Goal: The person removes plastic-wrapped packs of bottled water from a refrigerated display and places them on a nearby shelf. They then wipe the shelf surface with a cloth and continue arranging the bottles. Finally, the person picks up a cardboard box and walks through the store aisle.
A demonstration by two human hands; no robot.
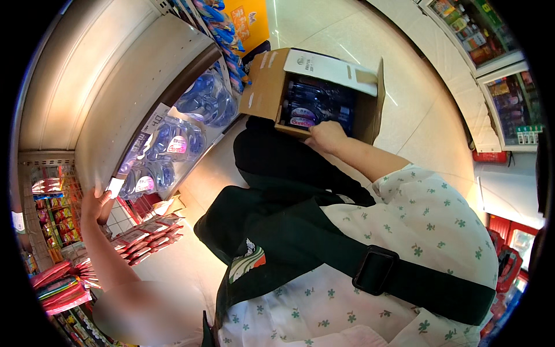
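On the left, my left hand [93, 204] grips the front edge of a shelf board [113, 110], its fingers beside a white label holder. My right hand [328, 136] has its fingers curled at the near rim of an open cardboard box [263, 84] on the floor. Inside lie several Ganten water bottles [305, 113] with pink and white labels, partly in shadow. Large clear water jugs [175, 139] stand in a row on the lower shelf beneath the board. My fingertips on the box are partly hidden.
Blue snack packets [223, 32] hang beyond the jugs, beside a yellow panel [248, 21]. Red packets [147, 238] hang on a wire rack near my left arm. Glass-fronted coolers [511, 104] line the right side. My black-clad knees [277, 158] are close to the box.
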